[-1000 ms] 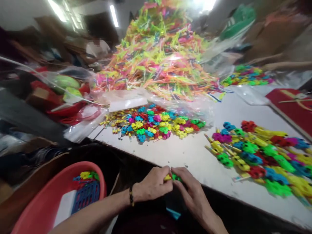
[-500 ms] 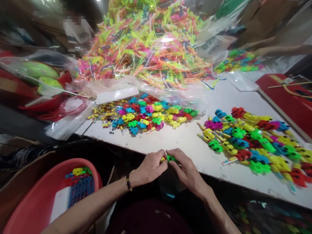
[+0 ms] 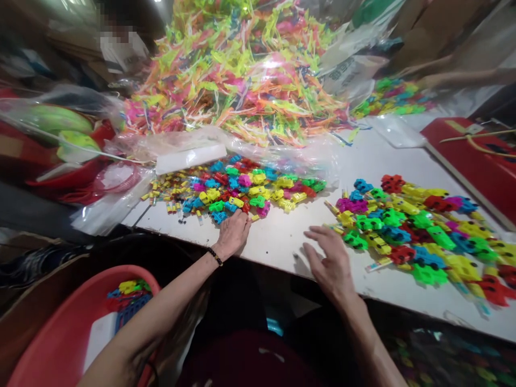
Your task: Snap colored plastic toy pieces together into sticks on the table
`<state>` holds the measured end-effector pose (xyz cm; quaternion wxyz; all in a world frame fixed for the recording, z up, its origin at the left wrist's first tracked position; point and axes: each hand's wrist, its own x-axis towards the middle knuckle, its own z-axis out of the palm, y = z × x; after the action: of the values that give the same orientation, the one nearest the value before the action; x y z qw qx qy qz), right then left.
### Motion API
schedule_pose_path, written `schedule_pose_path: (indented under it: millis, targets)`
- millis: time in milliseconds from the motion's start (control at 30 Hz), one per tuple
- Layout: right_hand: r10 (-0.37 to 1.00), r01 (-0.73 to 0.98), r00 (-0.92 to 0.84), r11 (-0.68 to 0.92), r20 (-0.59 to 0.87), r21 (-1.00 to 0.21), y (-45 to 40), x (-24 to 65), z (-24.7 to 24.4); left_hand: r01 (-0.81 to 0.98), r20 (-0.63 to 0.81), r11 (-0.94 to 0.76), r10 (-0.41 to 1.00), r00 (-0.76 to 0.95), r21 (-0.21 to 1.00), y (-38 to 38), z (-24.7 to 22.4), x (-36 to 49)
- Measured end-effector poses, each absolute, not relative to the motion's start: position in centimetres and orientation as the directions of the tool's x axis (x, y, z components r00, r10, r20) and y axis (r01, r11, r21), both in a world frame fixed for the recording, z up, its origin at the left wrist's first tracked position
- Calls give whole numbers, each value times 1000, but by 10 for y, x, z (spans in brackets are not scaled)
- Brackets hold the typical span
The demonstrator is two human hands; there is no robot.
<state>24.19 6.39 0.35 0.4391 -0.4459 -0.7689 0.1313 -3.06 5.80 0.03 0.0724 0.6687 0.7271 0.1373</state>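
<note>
My left hand, with a dark bead bracelet, reaches to the front edge of a heap of small plastic toy cars. Its fingers are curled down among the cars, and what they pinch is hidden. Hovering over the white table, my right hand has its fingers spread and nothing in them. Just beyond it lies a second group of toy cars, many with yellow-banded clear tubes. A green toy car sits at that group's left side.
A big mound of bright plastic strips rises at the back. At lower left stands a red tub with toy pieces inside. A red box-like object is at the right. A person's arm shows at the far right.
My hands have moved apart from a green toy car they held together. The left has gone forward to the heap; the right has opened. A green car now lies in the right-hand group.
</note>
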Motion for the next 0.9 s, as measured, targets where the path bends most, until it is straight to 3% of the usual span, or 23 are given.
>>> schedule_pose_path:
  millis: [167,300,433,533,633,733,833,900]
  targets:
    - [945,409,-229,310,233,-858,51,204,-12,812,122,32,984,-126,583,36,-1,-22]
    - [967,288,-244,146,75,-947,60,182,-14,513,-26,104,987,-156,852,20,2,-11]
    - [936,151,-349,5,-48,-989,68,151,-8,253,-138,171,980,-146,952,12,1,1]
    - [935,138,-353,16,-34,-990,70,141,-1,-36,-269,267,953,-136,963,11,1,1]
    - [905,185,-425,44,-40,-982,71,145,8,-338,-340,308,940,-40,890,12,3,-7]
    - [852,256,-518,78,-68,-963,76,151,13,-459,-361,353,930,74,815,13,3,-15]
    - [928,390,-373,163,6,-906,97,146,12,-547,-422,421,897,131,724,15,1,-17]
    - [958,567,-266,242,103,-787,116,135,7,-608,-445,440,882,155,661,16,-1,-14]
